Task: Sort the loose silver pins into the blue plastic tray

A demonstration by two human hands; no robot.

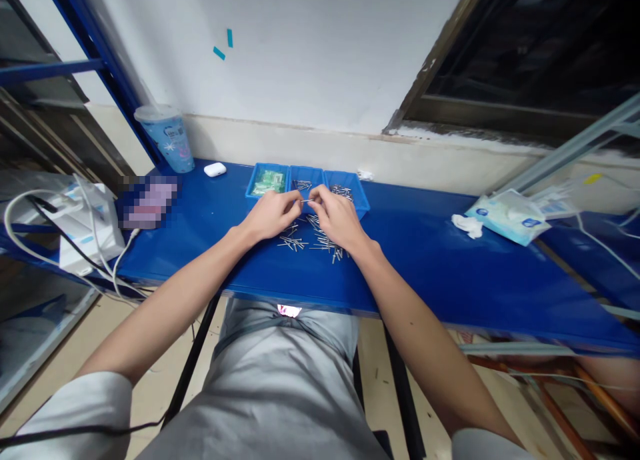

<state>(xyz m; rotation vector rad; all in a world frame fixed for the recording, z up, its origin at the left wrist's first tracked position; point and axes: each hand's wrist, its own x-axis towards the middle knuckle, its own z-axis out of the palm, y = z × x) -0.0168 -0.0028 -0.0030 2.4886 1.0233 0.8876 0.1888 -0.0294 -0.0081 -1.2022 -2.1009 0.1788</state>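
Observation:
My left hand and my right hand meet over the blue table, fingertips pinched on a thin metal pin that lies level between them. The pin's exact kind is too small to tell. Below the hands lie loose metal pins in two heaps, a smaller heap by my left hand and a larger heap partly under my right. Just behind stand three joined blue bins: the left bin holds small green and clear packets, while the middle bin and right bin hold metal pins.
To the left are a patterned cup, a white earbud case, a phone and a white power strip with cables. A tissue pack and crumpled tissue lie right. A wall rises behind the table.

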